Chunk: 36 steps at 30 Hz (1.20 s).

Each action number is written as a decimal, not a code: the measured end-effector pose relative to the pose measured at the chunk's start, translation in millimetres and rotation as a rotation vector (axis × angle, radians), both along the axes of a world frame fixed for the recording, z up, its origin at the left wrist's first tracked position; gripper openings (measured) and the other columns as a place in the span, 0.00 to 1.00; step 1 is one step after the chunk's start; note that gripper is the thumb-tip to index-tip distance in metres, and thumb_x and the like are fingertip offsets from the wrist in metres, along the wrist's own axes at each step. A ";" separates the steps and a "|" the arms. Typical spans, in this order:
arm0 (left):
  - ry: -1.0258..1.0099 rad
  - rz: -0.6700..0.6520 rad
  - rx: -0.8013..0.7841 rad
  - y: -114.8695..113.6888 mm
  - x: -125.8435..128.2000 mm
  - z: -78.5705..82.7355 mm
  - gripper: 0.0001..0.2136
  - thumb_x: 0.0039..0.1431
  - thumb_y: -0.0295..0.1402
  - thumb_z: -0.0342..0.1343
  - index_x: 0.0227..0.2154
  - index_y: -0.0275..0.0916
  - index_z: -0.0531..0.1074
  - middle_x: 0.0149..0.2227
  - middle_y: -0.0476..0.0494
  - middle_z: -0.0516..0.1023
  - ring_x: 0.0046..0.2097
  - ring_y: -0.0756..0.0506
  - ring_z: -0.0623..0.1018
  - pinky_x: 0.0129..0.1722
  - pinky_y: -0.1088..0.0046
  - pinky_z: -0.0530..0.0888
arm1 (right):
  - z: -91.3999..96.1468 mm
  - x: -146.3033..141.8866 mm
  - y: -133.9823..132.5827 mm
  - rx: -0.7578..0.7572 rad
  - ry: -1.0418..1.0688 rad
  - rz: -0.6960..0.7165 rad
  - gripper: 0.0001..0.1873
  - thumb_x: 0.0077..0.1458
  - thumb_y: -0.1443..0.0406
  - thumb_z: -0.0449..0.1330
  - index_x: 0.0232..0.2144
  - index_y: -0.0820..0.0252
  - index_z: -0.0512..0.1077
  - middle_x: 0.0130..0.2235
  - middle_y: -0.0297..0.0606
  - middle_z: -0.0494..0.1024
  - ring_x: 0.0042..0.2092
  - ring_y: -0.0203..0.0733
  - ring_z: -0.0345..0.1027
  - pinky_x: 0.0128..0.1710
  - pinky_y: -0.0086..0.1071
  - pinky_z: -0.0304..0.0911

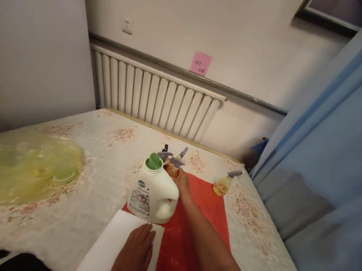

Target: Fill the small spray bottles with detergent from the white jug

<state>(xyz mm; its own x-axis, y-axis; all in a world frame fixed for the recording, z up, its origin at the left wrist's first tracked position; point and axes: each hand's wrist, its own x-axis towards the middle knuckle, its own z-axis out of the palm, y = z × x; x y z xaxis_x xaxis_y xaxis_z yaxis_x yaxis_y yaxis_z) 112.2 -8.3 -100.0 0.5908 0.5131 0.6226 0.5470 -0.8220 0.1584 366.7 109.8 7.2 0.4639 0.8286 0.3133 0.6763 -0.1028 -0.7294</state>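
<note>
Fingers of the right hand (181,184) wrap the small amber spray bottle (171,168) behind the white plastic detergent jug (152,193); left hand (132,254) lies flat, fingers together, on white foam sheet (105,250). Lift straight, clearing the jug.

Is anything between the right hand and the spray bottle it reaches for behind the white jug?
Nothing visible. The right hand is already closed on the orange spray bottle; the white jug stands beside it to the left, not between them.
</note>
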 end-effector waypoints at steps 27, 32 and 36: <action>0.136 -0.090 -0.380 -12.0 5.0 42.5 0.12 0.59 0.21 0.46 0.35 0.36 0.75 0.41 0.37 0.76 0.46 0.36 0.73 0.47 0.56 0.68 | 36.8 -37.9 -282.6 0.183 0.356 -0.276 0.22 0.35 0.56 0.70 0.35 0.59 0.77 0.33 0.39 0.83 0.35 0.50 0.79 0.37 0.39 0.73; -0.392 -0.221 -0.961 -34.6 11.3 55.2 0.14 0.61 0.35 0.52 0.48 0.38 0.72 0.51 0.37 0.77 0.55 0.38 0.74 0.56 0.58 0.70 | 35.7 -72.5 -306.2 0.189 0.452 -0.153 0.25 0.37 0.62 0.70 0.42 0.59 0.78 0.39 0.40 0.84 0.42 0.52 0.79 0.44 0.40 0.74; -0.661 -0.444 -1.674 -59.6 2.2 78.9 0.26 0.59 0.52 0.57 0.54 0.41 0.68 0.56 0.37 0.74 0.57 0.36 0.74 0.51 0.58 0.74 | 43.8 -95.9 -312.5 0.219 0.550 -0.063 0.26 0.38 0.63 0.70 0.45 0.59 0.78 0.43 0.41 0.84 0.46 0.52 0.79 0.48 0.40 0.74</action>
